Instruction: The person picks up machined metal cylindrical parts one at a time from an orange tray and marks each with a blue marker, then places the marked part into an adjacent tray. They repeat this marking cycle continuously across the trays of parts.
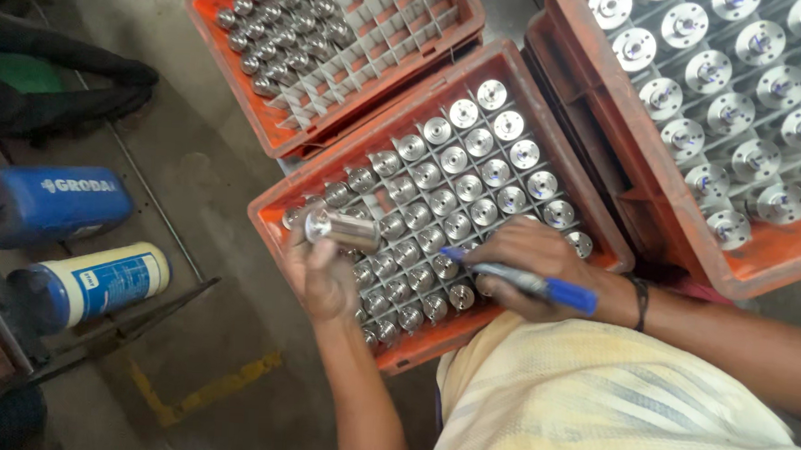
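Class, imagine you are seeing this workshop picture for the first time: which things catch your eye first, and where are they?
The orange crate in the middle stands out, its grid packed with shiny metal cylinders. Over it, the left hand holds one metal cylinder, while the right hand grips a blue marker pen. Two more orange crates of metal parts sit above and at the right.

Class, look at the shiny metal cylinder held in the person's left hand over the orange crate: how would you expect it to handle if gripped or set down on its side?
The metal cylinder looks solid, so probably heavy for its size and stiff. Its polished surface may slip in the left hand. Being round, it would likely roll if laid sideways outside the orange crate dividers.
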Demonstrator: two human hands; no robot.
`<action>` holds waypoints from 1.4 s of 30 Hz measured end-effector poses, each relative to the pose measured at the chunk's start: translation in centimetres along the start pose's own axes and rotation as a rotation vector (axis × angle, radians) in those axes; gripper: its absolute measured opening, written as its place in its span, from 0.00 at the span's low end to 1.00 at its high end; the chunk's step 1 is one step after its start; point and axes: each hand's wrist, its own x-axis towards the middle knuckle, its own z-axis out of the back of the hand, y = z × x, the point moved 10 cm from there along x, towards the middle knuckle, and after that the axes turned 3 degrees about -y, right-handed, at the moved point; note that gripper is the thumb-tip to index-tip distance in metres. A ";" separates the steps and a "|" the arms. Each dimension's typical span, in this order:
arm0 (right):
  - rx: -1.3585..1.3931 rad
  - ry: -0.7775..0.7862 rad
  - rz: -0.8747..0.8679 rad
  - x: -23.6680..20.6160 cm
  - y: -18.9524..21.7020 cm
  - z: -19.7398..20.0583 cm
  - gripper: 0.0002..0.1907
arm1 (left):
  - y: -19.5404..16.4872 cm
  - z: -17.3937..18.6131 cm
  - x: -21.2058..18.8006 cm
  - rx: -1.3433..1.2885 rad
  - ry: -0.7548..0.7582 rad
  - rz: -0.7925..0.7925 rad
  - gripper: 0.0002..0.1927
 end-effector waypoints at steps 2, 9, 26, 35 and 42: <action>-0.016 0.061 0.127 0.3 1.3 -1.1 0.14 | 3.8 -0.8 -1.2 -0.057 -0.065 0.167 0.21; -0.064 0.027 0.162 0.0 0.9 -2.2 0.13 | 10.4 -3.2 -4.4 -0.077 -0.113 0.377 0.24; 0.027 0.055 0.011 -0.8 -0.3 -2.4 0.14 | 8.5 -4.3 -2.5 -0.182 0.078 0.292 0.18; -0.002 0.002 -0.066 -0.7 -1.4 -1.1 0.14 | 1.7 -1.6 1.2 1.413 -0.106 -0.141 0.17; 0.025 -0.029 -0.056 -0.5 -1.7 -0.8 0.13 | 2.1 -1.8 4.9 1.592 -0.197 -0.252 0.22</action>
